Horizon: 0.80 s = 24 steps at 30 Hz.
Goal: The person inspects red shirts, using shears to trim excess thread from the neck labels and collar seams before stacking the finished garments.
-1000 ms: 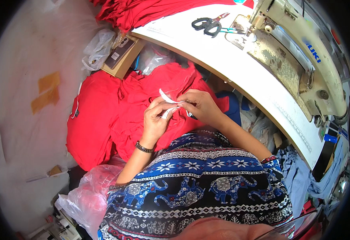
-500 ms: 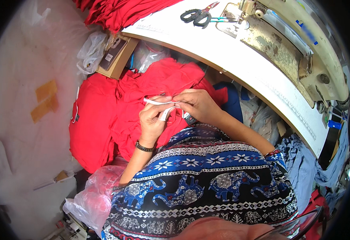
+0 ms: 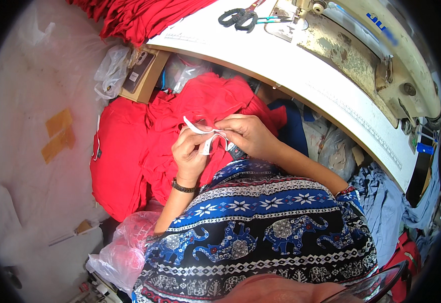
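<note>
Over my lap, my left hand [image 3: 187, 154] and my right hand [image 3: 251, 135] meet with their fingertips pinched on a narrow white tape [image 3: 195, 126]. One end of the tape sticks up past the left fingers, and a loop hangs below them. Faint dark marks show on the hanging part. Behind and beneath both hands lies bunched red cloth [image 3: 122, 151]. A small dark printed piece [image 3: 236, 151] shows just under my right hand, partly hidden by it.
Ahead and right, a white sewing table [image 3: 326, 96] carries a sewing machine [image 3: 404, 76] and black-handled scissors [image 3: 238, 19]. More red fabric [image 3: 140, 20] is piled at its far left. Below stand a cardboard box [image 3: 147, 88] and plastic bags [image 3: 112, 70]. Blue cloth [image 3: 377, 202] hangs at right.
The tape's free end now stands higher above my left fingers, and the fingers have shifted slightly on it. The whole view has moved a little; both hands stay together.
</note>
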Available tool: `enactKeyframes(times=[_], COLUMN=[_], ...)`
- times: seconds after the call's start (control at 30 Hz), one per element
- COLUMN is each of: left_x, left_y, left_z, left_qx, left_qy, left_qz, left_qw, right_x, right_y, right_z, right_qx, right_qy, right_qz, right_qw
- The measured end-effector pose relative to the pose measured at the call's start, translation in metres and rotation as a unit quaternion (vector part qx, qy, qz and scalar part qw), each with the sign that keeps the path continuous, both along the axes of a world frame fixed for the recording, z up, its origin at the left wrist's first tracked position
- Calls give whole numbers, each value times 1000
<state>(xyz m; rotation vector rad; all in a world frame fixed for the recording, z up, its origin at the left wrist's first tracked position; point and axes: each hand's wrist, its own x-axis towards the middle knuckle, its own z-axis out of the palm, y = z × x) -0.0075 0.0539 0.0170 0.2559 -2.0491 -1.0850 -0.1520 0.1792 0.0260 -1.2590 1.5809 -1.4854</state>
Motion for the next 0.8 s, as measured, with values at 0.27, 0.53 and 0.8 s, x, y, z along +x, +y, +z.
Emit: enactKeyframes(times=[0.27, 0.53, 0.8], left_x=[-1, -9, -3], left_y=[5, -2, 0], left_z=[-3, 6, 37], left_qx=[70, 212, 165], left_qy=[32, 85, 98], left_qz=[22, 2, 28], left_qw=[997, 973, 981], right_x=[-1, -10, -21], right_y=[0, 13, 12], right_z=[-1, 20, 29], right_qx=[-35, -60, -61], right_qy=[-20, 177, 166], right_qz=[-13, -84, -81], right_qw=[999, 979, 981])
